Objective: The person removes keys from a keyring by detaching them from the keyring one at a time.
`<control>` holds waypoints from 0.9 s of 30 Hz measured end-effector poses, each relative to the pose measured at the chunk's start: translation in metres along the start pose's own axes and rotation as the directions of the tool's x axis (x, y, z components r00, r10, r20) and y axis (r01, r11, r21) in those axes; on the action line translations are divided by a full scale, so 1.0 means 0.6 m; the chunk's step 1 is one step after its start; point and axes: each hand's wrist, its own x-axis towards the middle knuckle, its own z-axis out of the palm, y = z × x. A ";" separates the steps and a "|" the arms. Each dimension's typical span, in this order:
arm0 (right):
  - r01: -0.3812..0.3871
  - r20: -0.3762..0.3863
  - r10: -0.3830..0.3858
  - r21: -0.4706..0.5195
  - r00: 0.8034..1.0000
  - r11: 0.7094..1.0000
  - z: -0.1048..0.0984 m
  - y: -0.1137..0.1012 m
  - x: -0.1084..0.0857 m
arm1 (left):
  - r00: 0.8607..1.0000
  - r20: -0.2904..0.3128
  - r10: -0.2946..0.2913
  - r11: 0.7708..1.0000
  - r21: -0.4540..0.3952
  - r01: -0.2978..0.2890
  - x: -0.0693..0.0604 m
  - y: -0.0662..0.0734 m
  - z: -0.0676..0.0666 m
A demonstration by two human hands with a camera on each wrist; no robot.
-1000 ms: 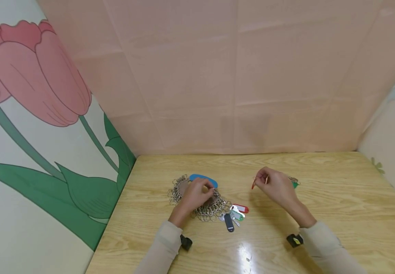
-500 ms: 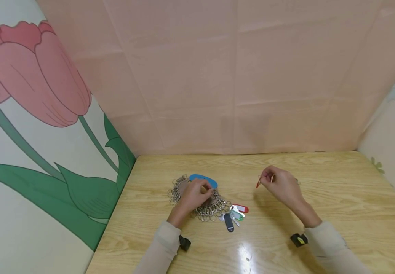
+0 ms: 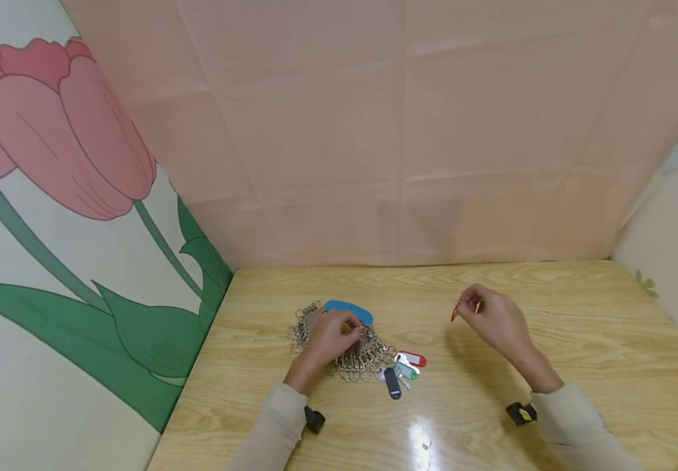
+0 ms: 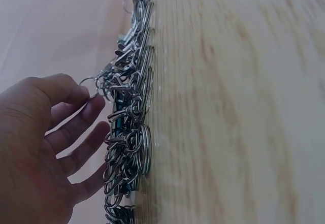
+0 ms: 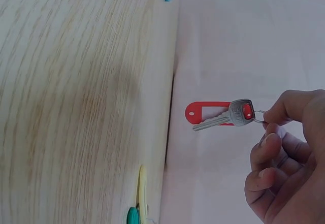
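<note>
The right hand (image 3: 496,322) pinches a split ring (image 5: 259,112). A silver key (image 5: 231,116) and red tag (image 5: 210,111) hang from it above the counter (image 3: 609,340), long axes steep, key tip downward. The left hand (image 3: 331,335) pinches part of the metal ring cluster (image 4: 134,107).

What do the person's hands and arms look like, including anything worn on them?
The left hand and right hand are bare, without gloves. The left sleeve and right sleeve are long and pale beige. Small black devices show near both sleeve ends: the left device looks plain, while the right device bears a yellow mark.
</note>
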 end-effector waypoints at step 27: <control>-0.082 -0.012 0.082 -0.001 0.997 0.997 -0.021 0.045 -0.011 | 1.000 -0.001 0.020 1.000 0.023 -0.020 -0.006 -0.010 0.002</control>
